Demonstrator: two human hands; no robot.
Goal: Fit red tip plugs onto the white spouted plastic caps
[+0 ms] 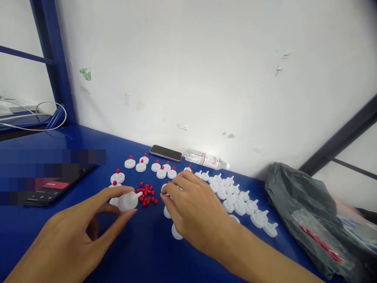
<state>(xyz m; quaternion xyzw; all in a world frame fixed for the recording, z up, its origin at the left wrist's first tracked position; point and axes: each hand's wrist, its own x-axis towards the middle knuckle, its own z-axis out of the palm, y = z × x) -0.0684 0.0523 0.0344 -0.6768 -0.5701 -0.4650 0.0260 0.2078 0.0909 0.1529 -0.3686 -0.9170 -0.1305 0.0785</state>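
Observation:
My left hand (97, 220) pinches a white spouted cap (128, 201) between thumb and fingers. Its bare narrow spout points right, toward a small pile of red tip caps (147, 198) on the blue table. My right hand (188, 200) is to the right of that pile, its fingers curled together and pointing down. Beside those fingertips is a white cap with a red tip (165, 189), partly covered by the hand. Whatever the fingers may grip is hidden. Below the hand, more white caps (177, 232) show in part.
White spouted caps with red tips (129, 162) stand in loose rows behind the pile. Bare-spouted caps (239, 208) cluster at right. A dark phone (165, 153) and a clear bottle (206, 158) lie by the wall. Another phone (55, 192) lies left; a dark plastic bag (294, 212) lies right.

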